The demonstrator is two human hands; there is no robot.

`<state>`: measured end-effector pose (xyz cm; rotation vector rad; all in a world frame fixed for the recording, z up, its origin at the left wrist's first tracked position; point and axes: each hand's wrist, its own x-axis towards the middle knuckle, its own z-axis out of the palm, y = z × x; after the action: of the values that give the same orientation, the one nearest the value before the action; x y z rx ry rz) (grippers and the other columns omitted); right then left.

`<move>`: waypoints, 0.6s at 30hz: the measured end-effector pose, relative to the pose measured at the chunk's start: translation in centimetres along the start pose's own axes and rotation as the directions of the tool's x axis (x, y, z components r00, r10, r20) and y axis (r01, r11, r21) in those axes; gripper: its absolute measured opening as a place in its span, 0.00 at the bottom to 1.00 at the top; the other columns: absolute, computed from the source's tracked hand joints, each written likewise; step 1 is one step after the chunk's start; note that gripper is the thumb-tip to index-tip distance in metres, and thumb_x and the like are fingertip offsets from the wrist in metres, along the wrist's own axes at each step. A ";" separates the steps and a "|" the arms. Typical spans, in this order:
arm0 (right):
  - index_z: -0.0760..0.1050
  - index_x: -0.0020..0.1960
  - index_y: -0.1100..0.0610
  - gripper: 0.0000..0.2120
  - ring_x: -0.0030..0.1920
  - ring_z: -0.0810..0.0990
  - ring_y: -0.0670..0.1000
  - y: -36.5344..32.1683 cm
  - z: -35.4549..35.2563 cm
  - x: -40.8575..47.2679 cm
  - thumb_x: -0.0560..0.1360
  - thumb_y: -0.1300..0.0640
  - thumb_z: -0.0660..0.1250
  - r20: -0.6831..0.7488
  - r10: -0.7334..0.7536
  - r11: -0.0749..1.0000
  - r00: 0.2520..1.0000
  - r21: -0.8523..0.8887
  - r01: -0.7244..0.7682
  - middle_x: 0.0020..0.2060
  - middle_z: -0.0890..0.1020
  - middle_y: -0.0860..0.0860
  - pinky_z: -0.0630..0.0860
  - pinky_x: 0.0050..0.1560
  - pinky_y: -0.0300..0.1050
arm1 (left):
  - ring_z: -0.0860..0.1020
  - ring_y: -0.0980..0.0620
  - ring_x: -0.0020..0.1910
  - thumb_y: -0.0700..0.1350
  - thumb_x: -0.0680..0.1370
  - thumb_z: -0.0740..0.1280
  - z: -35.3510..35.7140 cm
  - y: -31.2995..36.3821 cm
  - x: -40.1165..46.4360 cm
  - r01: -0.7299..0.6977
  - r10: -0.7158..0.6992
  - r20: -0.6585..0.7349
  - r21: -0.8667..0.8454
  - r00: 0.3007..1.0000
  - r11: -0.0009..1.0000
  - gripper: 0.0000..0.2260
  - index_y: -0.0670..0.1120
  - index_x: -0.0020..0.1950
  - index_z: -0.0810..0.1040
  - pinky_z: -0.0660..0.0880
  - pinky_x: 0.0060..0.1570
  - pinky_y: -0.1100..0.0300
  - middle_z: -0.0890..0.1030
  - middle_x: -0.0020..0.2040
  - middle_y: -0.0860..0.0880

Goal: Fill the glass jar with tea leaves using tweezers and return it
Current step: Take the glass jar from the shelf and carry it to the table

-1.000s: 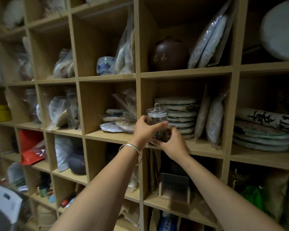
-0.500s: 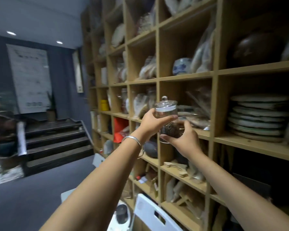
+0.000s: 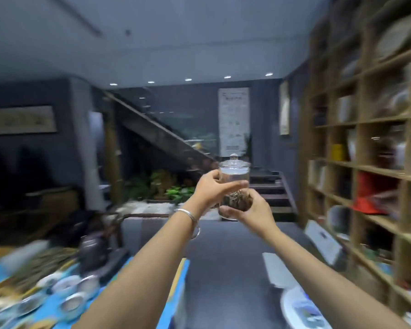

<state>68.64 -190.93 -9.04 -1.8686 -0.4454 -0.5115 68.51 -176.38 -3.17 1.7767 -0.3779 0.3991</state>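
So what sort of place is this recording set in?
Most likely a tea shop or tea house. Both hands hold a lidded glass jar with tea leaves at its bottom, small tea cups sit on a blue-covered table, and wooden cubby shelves line the right wall.

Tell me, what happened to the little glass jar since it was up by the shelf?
The glass jar came off the wooden shelves, and the person turned away, so the shelves now stand at the right and a staircase is ahead. Unchanged: the left hand and right hand still grip the jar, its lid on, tea leaves inside.
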 end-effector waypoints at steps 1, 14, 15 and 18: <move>0.74 0.52 0.48 0.30 0.45 0.81 0.38 -1.7 3.7 -0.2 0.56 0.40 0.81 0.053 -0.022 1.000 0.998 0.017 0.021 0.44 0.83 0.42 0.76 0.44 0.37 | 0.85 0.54 0.46 0.56 0.57 0.83 -4.1 -0.4 -1.4 0.021 -0.020 -0.064 0.014 0.998 1.000 0.27 0.46 0.52 0.83 0.81 0.49 0.57 0.87 0.44 0.50; 0.73 0.51 0.48 0.31 0.44 0.80 0.38 -28.1 46.6 -9.8 0.56 0.33 0.76 0.467 -0.484 0.852 0.740 0.443 0.278 0.43 0.82 0.42 0.75 0.41 0.36 | 0.83 0.46 0.49 0.55 0.63 0.82 -48.3 2.9 -26.9 0.322 -0.056 -0.722 0.236 0.690 0.917 0.27 0.40 0.53 0.78 0.81 0.51 0.48 0.82 0.46 0.46; 0.73 0.50 0.48 0.31 0.44 0.80 0.40 -30.1 49.1 -11.0 0.55 0.33 0.76 0.488 -0.505 0.835 0.712 0.486 0.259 0.43 0.83 0.42 0.77 0.42 0.39 | 0.83 0.47 0.48 0.56 0.63 0.81 -50.6 3.5 -28.9 0.344 -0.039 -0.759 0.249 0.650 0.905 0.27 0.40 0.52 0.78 0.81 0.50 0.49 0.82 0.45 0.47; 0.73 0.49 0.49 0.28 0.44 0.81 0.42 -35.4 55.9 -14.8 0.57 0.35 0.77 0.513 -0.587 0.769 0.626 0.594 0.235 0.43 0.83 0.43 0.78 0.45 0.43 | 0.83 0.53 0.44 0.57 0.62 0.81 -56.8 5.1 -34.6 0.410 0.000 -0.840 0.265 0.543 0.873 0.28 0.43 0.53 0.79 0.79 0.36 0.61 0.83 0.44 0.50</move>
<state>45.05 -127.38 -6.99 -1.3866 -1.4214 0.0343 31.57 -120.84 -1.83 1.8011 0.6687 1.1568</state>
